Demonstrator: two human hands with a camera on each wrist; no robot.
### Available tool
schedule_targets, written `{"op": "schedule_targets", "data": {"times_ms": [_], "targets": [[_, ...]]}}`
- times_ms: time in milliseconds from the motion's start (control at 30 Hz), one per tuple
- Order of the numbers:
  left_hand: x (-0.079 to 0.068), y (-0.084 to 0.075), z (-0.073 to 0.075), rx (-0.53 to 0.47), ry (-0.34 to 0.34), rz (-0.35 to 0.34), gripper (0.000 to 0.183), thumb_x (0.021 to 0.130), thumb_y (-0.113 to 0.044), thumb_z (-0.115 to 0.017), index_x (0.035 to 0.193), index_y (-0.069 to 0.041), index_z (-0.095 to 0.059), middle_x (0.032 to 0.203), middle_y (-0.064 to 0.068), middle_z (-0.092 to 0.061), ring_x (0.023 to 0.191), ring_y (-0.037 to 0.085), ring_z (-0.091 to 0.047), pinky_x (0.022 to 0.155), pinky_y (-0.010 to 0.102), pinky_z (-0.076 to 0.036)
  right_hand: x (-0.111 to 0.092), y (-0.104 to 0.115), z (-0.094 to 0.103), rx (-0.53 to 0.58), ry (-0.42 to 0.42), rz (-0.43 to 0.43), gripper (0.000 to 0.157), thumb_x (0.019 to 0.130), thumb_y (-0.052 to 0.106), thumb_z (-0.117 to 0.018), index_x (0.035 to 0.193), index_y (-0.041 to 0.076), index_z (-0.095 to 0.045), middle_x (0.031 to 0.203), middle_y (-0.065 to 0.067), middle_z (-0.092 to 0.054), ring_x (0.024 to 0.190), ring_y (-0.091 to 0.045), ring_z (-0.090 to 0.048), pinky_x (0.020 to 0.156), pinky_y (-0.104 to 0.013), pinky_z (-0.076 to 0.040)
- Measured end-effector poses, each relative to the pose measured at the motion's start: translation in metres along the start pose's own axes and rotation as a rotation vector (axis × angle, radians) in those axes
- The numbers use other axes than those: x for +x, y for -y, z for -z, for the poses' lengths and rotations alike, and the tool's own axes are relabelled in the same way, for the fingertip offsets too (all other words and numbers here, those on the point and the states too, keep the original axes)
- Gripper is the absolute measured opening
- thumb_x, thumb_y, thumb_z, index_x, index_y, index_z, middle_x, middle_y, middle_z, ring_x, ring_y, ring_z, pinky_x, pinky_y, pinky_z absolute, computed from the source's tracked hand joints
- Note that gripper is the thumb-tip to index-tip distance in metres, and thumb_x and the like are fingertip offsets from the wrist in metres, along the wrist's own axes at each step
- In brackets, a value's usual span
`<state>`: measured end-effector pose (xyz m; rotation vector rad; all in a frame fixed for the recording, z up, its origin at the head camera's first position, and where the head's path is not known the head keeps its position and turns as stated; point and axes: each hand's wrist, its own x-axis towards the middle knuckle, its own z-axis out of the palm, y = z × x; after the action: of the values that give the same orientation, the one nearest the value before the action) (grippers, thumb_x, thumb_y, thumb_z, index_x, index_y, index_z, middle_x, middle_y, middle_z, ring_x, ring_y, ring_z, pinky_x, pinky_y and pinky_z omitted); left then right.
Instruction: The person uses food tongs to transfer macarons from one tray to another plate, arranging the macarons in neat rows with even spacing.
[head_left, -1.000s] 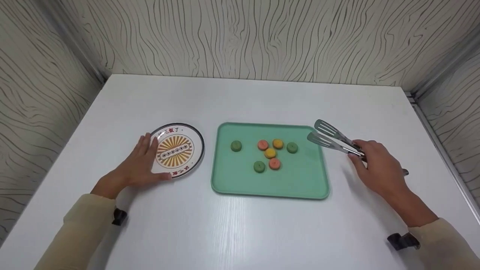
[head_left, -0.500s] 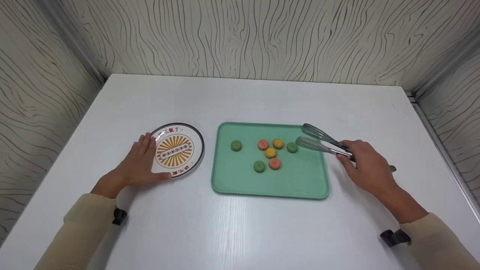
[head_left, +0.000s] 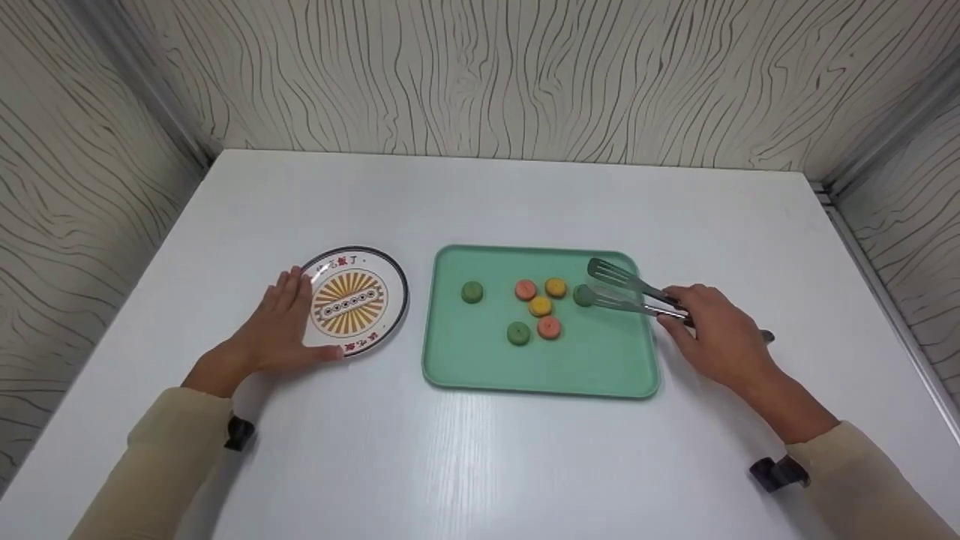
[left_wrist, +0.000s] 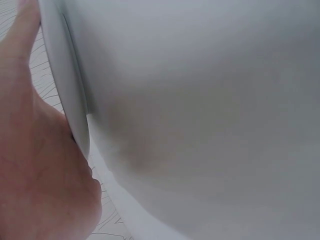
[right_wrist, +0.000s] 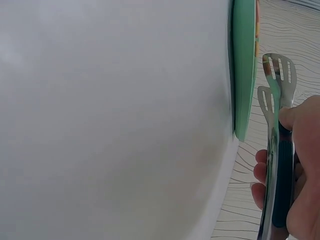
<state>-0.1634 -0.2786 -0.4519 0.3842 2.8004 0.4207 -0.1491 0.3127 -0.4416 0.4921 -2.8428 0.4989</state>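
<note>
My right hand [head_left: 716, 334] grips a pair of metal serving tongs [head_left: 624, 302] with slotted heads and dark grips. The heads stand apart over the right side of a light green tray [head_left: 480, 364]; the nearer head overlaps a small round green cake [head_left: 581, 295] in the head view. In the right wrist view, thumb and fingers close around the tongs [right_wrist: 284, 170]. My left hand [head_left: 274, 330] rests at the left rim of a round white plate [head_left: 379, 270], fingers straight and thumb spread along its near edge. The plate has a dark rim and an orange sunburst.
Several more small cakes sit on the tray: green [head_left: 518, 333], pink [head_left: 549, 328] and yellow [head_left: 540, 306], with another green one [head_left: 472, 292] further left. Everything stands on a white table [head_left: 465, 457]. A patterned wall [head_left: 480, 75] rises behind it.
My right hand has moved left with the tongs, from beyond the tray's right edge to over the rightmost green cake. The left hand and plate have stayed put.
</note>
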Motion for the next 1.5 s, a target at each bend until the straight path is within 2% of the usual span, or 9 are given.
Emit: {"op": "schedule_targets", "data": {"times_ms": [800, 1233, 1500], "targets": [[0.0012, 0.0022, -0.0028, -0.002, -0.006, -0.002, 0.132, 0.082, -0.073, -0.066, 0.155, 0.017, -0.002, 0.163, 0.036, 0.008, 0.152, 0.05, 0.008, 0.121, 0.063, -0.003, 0.0043, 0.0033, -0.008, 0.009, 0.062, -0.015, 0.037, 0.097, 0.019, -0.07, 0.128, 0.0, -0.063, 0.107, -0.013, -0.066, 0.09, -0.025, -0.058, 0.066, -0.041, -0.05], [-0.0001, -0.0001, -0.0006, -0.019, 0.004, -0.002, 0.131, 0.084, -0.072, -0.065, 0.154, 0.017, 0.002, 0.163, 0.036, 0.012, 0.152, 0.05, 0.011, 0.121, 0.062, -0.001, 0.0064, 0.0051, -0.009, 0.01, 0.067, -0.019, 0.037, 0.097, 0.019, -0.071, 0.129, 0.001, -0.063, 0.11, -0.014, -0.065, 0.094, -0.028, -0.061, 0.069, -0.045, -0.053], [0.0001, 0.0004, -0.0013, -0.008, 0.001, 0.002, 0.132, 0.083, -0.072, -0.065, 0.154, 0.017, 0.0, 0.163, 0.036, 0.011, 0.152, 0.05, 0.01, 0.122, 0.062, -0.002, 0.0085, 0.0073, -0.0098, 0.017, 0.071, -0.016, 0.037, 0.096, 0.02, -0.072, 0.128, 0.002, -0.066, 0.104, -0.012, -0.064, 0.087, -0.024, -0.055, 0.067, -0.042, -0.049]]}}
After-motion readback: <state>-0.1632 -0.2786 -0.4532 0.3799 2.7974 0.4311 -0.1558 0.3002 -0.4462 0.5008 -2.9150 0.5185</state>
